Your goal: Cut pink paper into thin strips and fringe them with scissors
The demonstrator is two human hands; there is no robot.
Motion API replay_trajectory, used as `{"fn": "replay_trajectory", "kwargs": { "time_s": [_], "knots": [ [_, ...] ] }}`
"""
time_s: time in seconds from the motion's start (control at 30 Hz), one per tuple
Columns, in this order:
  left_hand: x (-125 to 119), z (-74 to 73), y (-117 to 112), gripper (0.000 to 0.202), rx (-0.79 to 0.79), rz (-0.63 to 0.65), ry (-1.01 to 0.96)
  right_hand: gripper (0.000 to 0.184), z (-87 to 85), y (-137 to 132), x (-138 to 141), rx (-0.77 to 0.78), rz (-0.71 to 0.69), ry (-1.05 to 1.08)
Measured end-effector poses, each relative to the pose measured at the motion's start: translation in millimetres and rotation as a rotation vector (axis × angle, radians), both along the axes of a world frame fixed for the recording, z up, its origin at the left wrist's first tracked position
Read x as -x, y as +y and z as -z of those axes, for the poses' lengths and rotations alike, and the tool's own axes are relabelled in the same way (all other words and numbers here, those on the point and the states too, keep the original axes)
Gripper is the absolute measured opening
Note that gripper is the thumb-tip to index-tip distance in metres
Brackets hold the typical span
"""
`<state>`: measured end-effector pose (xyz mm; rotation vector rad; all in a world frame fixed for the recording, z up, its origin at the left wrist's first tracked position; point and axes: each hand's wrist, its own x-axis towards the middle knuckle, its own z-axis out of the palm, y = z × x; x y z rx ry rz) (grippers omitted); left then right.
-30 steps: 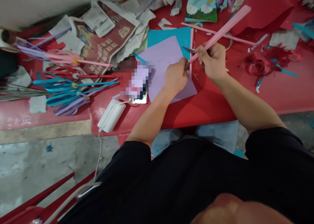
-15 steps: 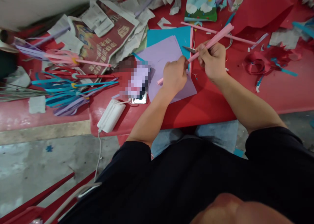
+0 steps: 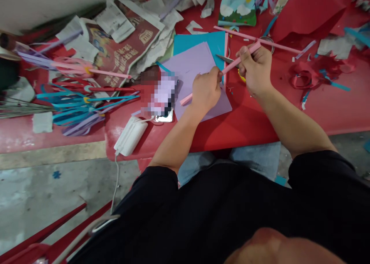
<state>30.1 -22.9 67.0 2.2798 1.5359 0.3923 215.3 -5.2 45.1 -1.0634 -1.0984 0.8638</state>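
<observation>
A rolled tube of pink paper [image 3: 231, 65] runs slantwise between my two hands. My left hand [image 3: 206, 88] is closed round its lower part, and one end sticks out below the palm. My right hand [image 3: 256, 69] pinches the tube near its upper end. Under my left hand lie sheets of purple paper [image 3: 190, 63] on a blue sheet [image 3: 199, 42]. A pair of scissors [image 3: 224, 58] rests by my right hand, blades pointing left; the yellow handle is partly hidden behind the fingers.
Left of the papers lie a phone [image 3: 164, 96] and a white power bank [image 3: 131, 136] with a cable. Paper flowers [image 3: 75, 104] and newspaper [image 3: 124, 44] cover the left side. Red scraps [image 3: 305, 73] lie right; another thin pink tube [image 3: 277, 46] lies behind my right hand.
The pink tube's wide upper end has become narrow and even, rolled tighter. Its lower end sticks out further past my left hand. My right hand has moved slightly right.
</observation>
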Motion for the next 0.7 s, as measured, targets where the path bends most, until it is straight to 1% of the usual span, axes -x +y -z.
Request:
{"fn": "replay_trajectory", "kwargs": {
  "time_s": [0.1, 0.2, 0.27, 0.33, 0.47, 0.57, 0.7],
  "knots": [
    [0.2, -2.3, -2.4, 0.044, -0.011, 0.029, 0.001, 0.063, 8.1, -5.6, 11.9, 0.017, -0.069, -0.012],
    [0.1, -5.3, -3.3, 0.042, -0.017, 0.037, 0.032, 0.07, 11.7, -7.2, 16.0, 0.02, -0.131, -0.024],
    [0.1, -5.5, -2.6, 0.038, -0.018, 0.026, 0.046, 0.068, 10.3, -4.9, 11.7, 0.025, -0.117, 0.005],
    [0.5, -4.4, -1.7, 0.038, -0.019, 0.015, 0.054, 0.067, 7.8, -1.6, 5.1, 0.037, -0.074, 0.013],
    [1.0, -2.1, -2.4, 0.039, -0.022, 0.01, 0.029, 0.071, 7.5, -0.3, 0.9, 0.024, -0.015, -0.084],
    [0.3, -2.3, -4.8, 0.034, 0.013, 0.005, -0.01, 0.067, 11.0, -5.6, 7.6, 0.024, -0.043, -0.126],
    [-1.0, -2.8, -6.7, 0.028, 0.06, -0.032, -0.074, 0.058, 15.2, -9.4, 12.6, 0.115, -0.128, -0.183]
  ]
}}
